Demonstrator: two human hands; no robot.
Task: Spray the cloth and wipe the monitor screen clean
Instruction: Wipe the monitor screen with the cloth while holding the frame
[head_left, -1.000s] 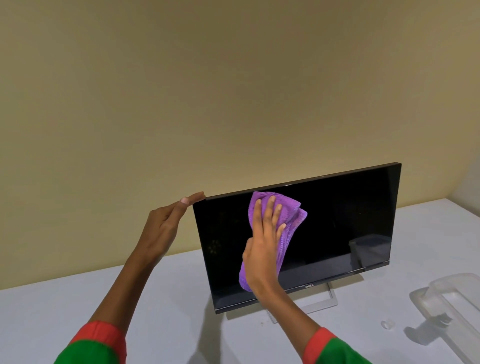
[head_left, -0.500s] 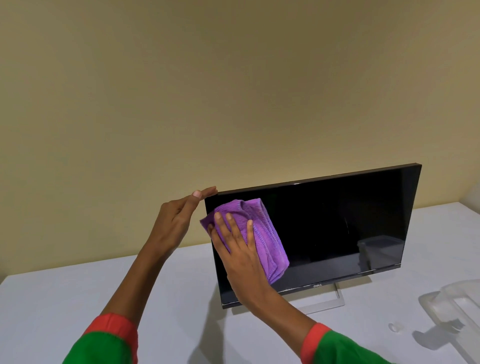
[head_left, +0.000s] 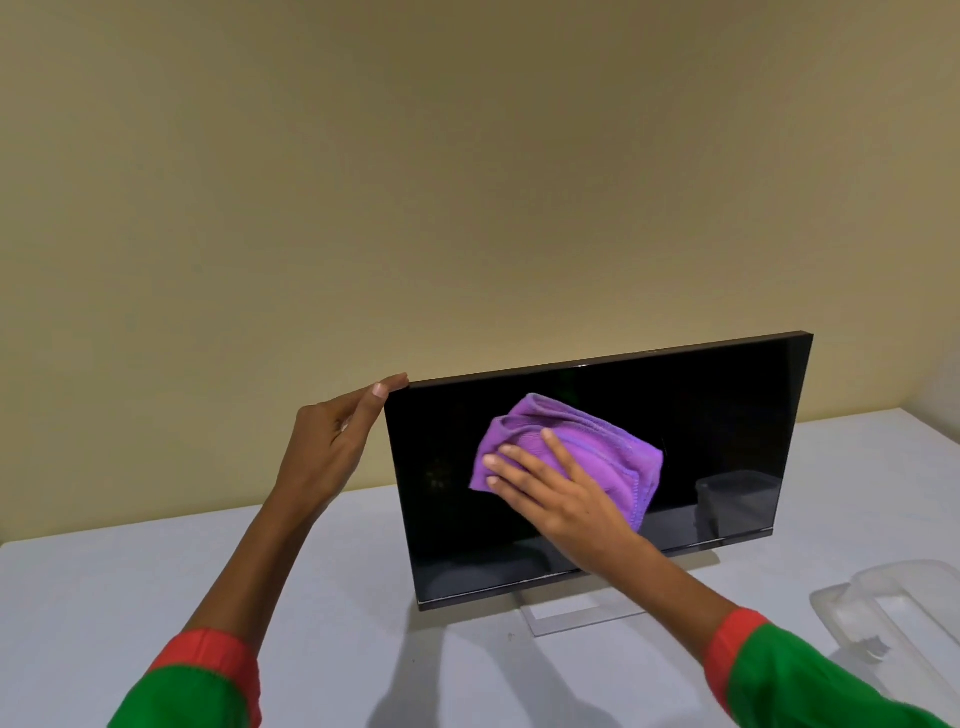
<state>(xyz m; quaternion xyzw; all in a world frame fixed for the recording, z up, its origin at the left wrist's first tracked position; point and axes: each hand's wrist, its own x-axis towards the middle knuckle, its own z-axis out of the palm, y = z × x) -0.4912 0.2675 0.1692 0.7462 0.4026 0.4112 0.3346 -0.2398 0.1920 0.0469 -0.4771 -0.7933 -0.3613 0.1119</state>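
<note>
A black flat monitor (head_left: 727, 431) stands on a white table, its screen dark and facing me. My right hand (head_left: 556, 493) lies flat against the middle of the screen, pressing a folded purple cloth (head_left: 587, 447) onto the glass. The cloth sticks out above and to the right of my fingers. My left hand (head_left: 332, 447) holds the monitor's upper left corner, fingertips on the top edge, thumb side behind the frame. No spray bottle is in view.
The white table (head_left: 156, 571) runs from the left edge to the right, against a beige wall. A clear plastic container (head_left: 904, 613) lies at the right front. The monitor's silver stand foot (head_left: 566, 618) rests just below the screen.
My right hand has slid the cloth from the screen's upper left corner back toward the middle, fingers now pointing left. My left hand stays on the corner.
</note>
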